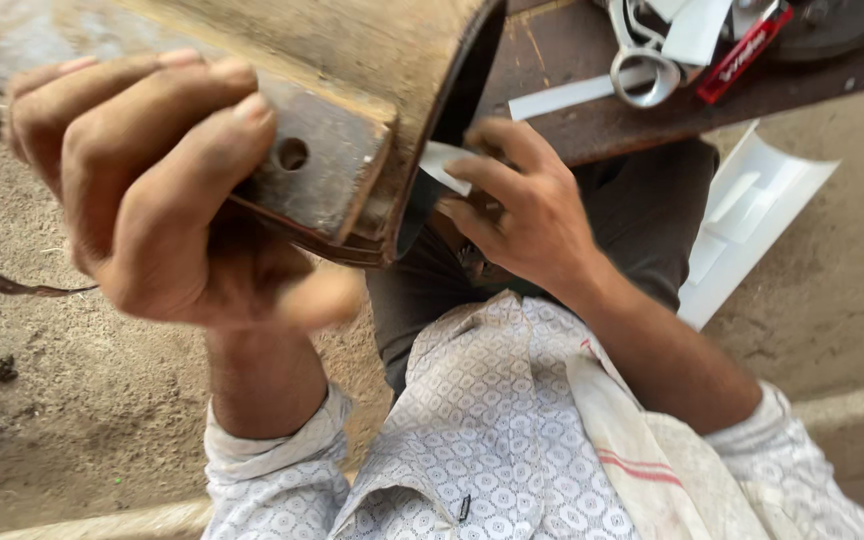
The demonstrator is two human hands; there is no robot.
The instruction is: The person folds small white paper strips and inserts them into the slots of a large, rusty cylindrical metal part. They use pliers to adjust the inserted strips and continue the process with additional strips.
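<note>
Up close | left hand [152, 190] fingers clamp curved metal part [352, 120] | right hand [527, 210] fingers pinch white strip [444, 165]

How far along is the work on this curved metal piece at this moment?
Done: white strips lie cut on the bench beside scissors. In hand: the left hand grips the rusty curved metal piece while the right hand presses a white strip against its dark inner edge. Left: the strip's end sticks out, not yet seated.

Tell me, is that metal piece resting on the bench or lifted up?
Lifted. The left hand grips the rusty metal piece in the air; the right hand presses a white strip against its edge.
</note>
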